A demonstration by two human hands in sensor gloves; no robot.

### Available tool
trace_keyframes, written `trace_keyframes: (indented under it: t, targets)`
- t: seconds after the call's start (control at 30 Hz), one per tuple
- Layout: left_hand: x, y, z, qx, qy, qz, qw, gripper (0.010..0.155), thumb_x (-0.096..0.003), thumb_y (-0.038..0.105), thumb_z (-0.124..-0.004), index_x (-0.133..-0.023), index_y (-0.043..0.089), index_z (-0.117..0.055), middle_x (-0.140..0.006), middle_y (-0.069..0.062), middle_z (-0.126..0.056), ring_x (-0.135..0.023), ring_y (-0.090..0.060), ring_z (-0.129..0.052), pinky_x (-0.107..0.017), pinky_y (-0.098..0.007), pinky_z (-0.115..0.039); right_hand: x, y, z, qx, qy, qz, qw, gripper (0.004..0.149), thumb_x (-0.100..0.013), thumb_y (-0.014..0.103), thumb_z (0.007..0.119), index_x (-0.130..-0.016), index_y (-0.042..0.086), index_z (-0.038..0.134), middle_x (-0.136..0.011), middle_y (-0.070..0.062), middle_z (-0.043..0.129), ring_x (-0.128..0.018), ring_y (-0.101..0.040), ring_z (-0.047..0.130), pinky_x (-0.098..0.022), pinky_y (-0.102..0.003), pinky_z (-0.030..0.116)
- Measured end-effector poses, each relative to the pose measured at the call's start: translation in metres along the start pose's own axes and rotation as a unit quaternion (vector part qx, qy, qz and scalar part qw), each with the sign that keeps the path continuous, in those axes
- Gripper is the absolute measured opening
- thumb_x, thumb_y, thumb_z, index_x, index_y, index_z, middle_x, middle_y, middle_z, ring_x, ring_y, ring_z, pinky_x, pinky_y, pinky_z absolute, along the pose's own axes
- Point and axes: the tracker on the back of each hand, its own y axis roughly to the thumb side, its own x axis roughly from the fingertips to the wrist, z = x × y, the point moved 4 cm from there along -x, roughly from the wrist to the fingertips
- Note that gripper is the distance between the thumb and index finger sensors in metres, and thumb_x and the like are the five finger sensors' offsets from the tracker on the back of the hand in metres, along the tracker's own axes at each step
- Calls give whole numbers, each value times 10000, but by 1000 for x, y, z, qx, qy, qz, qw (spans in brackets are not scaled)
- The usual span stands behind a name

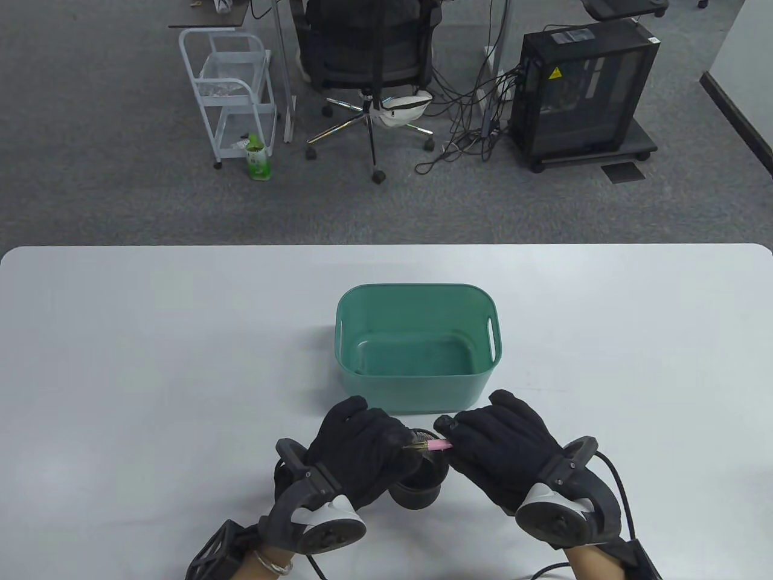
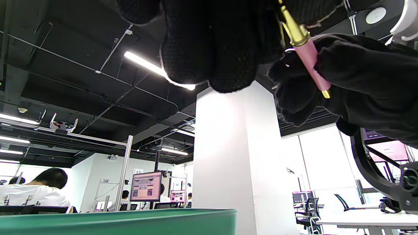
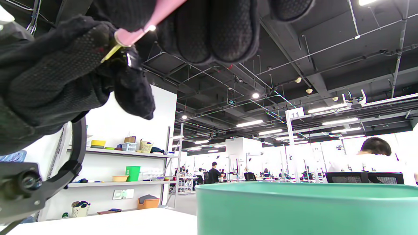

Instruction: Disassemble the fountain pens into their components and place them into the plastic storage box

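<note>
While both hands meet just in front of the green storage box [image 1: 416, 338], they grip one pink fountain pen [image 1: 439, 446] between them. The left hand [image 1: 362, 450] has its fingers curled round the gold end of the pen, and the right hand [image 1: 501, 447] pinches the pink barrel from the other side. Held level, the pen sits above a black cup [image 1: 423, 483] that stands on the white table [image 1: 151, 362], right under the hands. From the left wrist view the pen [image 2: 305, 49] shows a gold ring where pink meets gold. The box stands open and close behind the hands.
</note>
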Motion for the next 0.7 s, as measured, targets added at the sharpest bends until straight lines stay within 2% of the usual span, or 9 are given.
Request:
trace_keyframes:
  t: [0.33,0.43,0.53,0.6,0.7]
  targets:
    - [0,-1,0,2,2,1,1000,519,-666,509,-538,-800,161,-899,-723,-15,-1035,-687,-245,-982,-754,-513,-627,0,0,0,-1,1,-1,1000,442,-558,488,697,-936,302,828,-864,56,860,-763,-128,872,-781,-486,589]
    - [0,-1,0,3,0,2,1000,546,-662,540,-537,-880,158,-860,-810,-32,-1004,-761,-265,-949,-773,-525,-600,0,0,0,-1,0,0,1000,441,-558,488,696,-935,302,829,-864,55,860,-762,-128,872,-781,-485,590]
    - [1,0,-1,-2,-1,0,1000,587,-645,580,-591,-1014,151,-745,-934,-47,-925,-872,-285,-876,-809,-547,-542,0,0,0,-1,0,0,1000,442,-558,489,695,-935,301,829,-864,55,860,-763,-129,871,-781,-486,589]
    - [1,1,-1,-6,-3,0,1000,601,-637,586,-622,-1051,155,-695,-973,-49,-893,-905,-287,-849,-822,-552,-519,0,0,0,0,0,0,1000,443,-558,489,695,-935,300,829,-864,55,860,-762,-129,872,-781,-486,590]
    - [1,1,-1,-6,-1,-2,1000,590,-633,574,-655,-1050,157,-678,-980,-42,-883,-912,-281,-842,-826,-550,-515,0,0,0,0,1,0,1000,441,-558,489,695,-935,303,828,-864,54,860,-762,-128,872,-780,-487,590]
